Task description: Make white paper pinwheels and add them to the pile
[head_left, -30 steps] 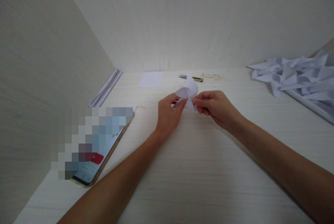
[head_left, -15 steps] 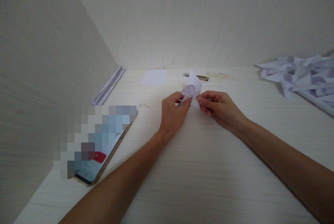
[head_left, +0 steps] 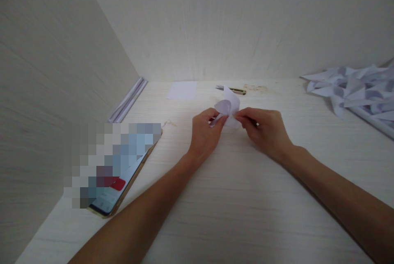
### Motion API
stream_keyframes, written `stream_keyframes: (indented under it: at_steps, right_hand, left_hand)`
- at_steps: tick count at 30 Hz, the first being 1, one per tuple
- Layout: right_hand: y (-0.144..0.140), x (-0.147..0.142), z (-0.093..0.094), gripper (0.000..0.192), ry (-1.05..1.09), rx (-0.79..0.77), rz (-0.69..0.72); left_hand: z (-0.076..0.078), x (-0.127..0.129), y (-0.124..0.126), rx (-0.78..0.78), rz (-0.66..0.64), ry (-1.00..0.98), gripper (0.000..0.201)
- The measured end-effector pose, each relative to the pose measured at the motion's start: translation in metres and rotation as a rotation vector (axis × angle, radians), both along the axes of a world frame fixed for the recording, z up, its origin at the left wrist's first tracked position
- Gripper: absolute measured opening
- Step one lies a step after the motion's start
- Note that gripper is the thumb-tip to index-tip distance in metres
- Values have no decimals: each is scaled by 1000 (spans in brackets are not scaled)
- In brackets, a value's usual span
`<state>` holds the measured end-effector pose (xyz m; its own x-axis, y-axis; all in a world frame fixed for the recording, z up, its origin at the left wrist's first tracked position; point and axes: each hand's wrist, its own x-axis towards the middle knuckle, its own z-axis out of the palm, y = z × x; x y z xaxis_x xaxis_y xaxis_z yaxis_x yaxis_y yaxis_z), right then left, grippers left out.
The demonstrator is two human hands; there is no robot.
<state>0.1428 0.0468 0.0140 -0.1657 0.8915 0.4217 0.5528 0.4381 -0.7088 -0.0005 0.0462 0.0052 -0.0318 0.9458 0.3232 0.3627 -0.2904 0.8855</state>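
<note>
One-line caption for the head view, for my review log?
Left hand and right hand pinch a small white curled paper piece above a pale wood-grain desk, phone at left.

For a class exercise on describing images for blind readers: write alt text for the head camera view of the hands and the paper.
Two bare hands, left hand and right hand, pinch a small curled piece of white paper above a pale desk. A phone lies to the left, a heap of folded paper shapes at far right, and a flat paper square and a small tool by the back wall.
</note>
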Motion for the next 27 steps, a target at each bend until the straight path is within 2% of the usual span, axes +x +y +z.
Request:
stream_keyframes:
  at_steps: [1,3,7,9,13,20,27]
  right_hand:
    - [-1,-1,2,12,-47,41,-26]
    - [-2,-4,6,14,-30,-27,-59]
    - [2,-10,6,16,339,-461,-27]
    - [5,-11,2,15,534,-573,-1]
    - [7,-11,-5,12,690,-570,39]
    - [6,-10,-7,18,699,-536,43]
    - [6,-11,-8,19,694,-502,35]
  left_hand:
    - [0,0,0,5,4,7,11]
    - [-1,0,0,28,12,17,12]
    - [-2,0,0,80,19,30,13]
    - [-2,0,0,78,14,22,13]
    - [-2,1,1,1,-32,-89,14]
    - [-2,1,1,-124,-83,-299,16]
    - [0,3,0,-162,-91,-379,11]
